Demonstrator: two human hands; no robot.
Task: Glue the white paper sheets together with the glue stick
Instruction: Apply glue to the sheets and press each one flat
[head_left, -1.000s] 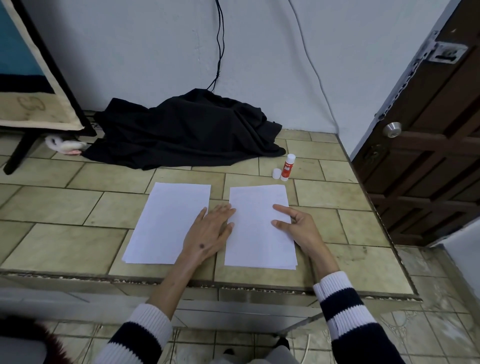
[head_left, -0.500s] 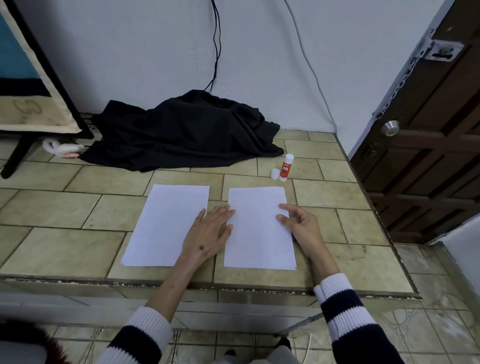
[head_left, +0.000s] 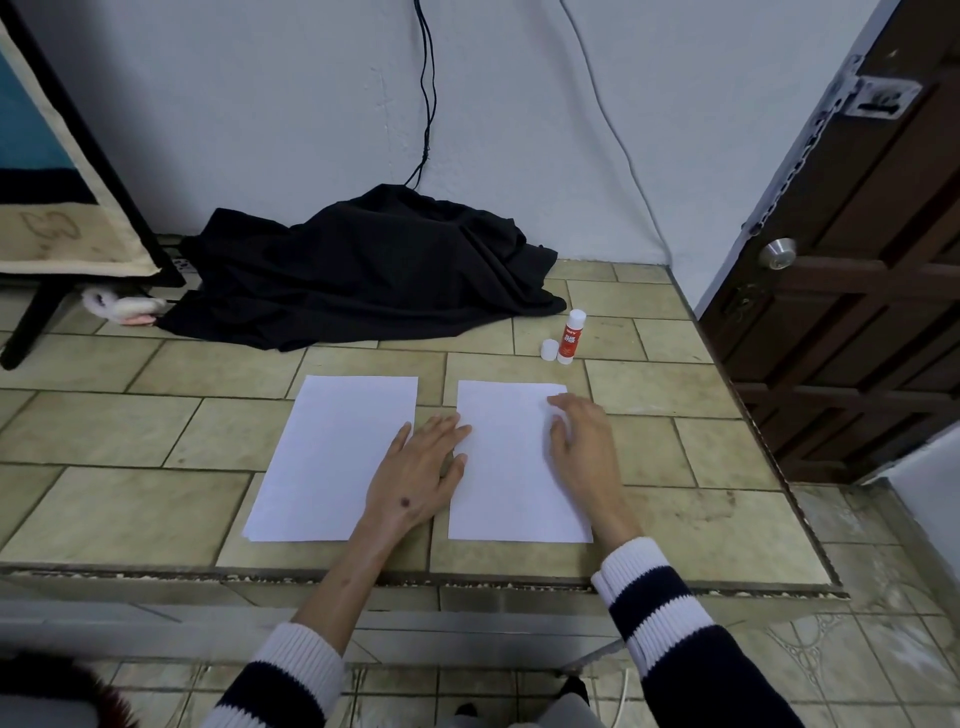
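Two white paper sheets lie side by side on the tiled counter, the left sheet (head_left: 332, 457) and the right sheet (head_left: 509, 467). My left hand (head_left: 421, 473) lies flat between them, fingers straight, its fingertips touching the right sheet's left edge. My right hand (head_left: 582, 441) is over the right sheet's upper right part, fingers loosely bent and blurred, holding nothing. A red glue stick (head_left: 570, 338) stands upright beyond the right sheet, with its white cap (head_left: 548, 349) beside it on the left.
A crumpled black cloth (head_left: 363, 270) lies at the back against the wall, with cables hanging above it. A dark wooden door (head_left: 857, 260) stands at the right. A framed board (head_left: 57, 171) leans at the left. The counter's front edge (head_left: 415, 577) runs below the sheets.
My right hand has moved up along the right sheet toward its top right corner. My left hand has stayed flat in the same place.
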